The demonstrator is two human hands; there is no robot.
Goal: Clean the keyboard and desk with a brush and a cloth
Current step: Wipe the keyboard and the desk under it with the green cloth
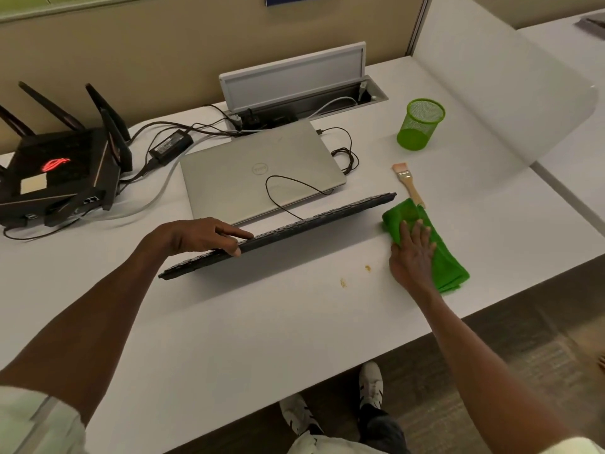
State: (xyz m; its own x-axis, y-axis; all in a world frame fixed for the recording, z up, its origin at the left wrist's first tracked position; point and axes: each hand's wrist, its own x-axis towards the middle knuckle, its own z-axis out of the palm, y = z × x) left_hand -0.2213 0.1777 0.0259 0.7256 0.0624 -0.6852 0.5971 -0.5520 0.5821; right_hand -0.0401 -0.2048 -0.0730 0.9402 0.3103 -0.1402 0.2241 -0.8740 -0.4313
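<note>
A black keyboard is tilted up off the white desk, its near edge raised. My left hand grips that raised edge, thumb under and fingers over the keys. A folded green cloth lies on the desk to the right of the keyboard. My right hand lies flat on the cloth with straight fingers. A small wooden-handled brush lies just beyond the cloth, bristles pointing away. Two small crumbs sit on the desk left of the cloth.
A closed silver laptop lies behind the keyboard with a thin cable looped over it. A black router with antennas stands at the left, a power brick beside it. A green mesh cup stands at the back right. The desk's front edge runs diagonally.
</note>
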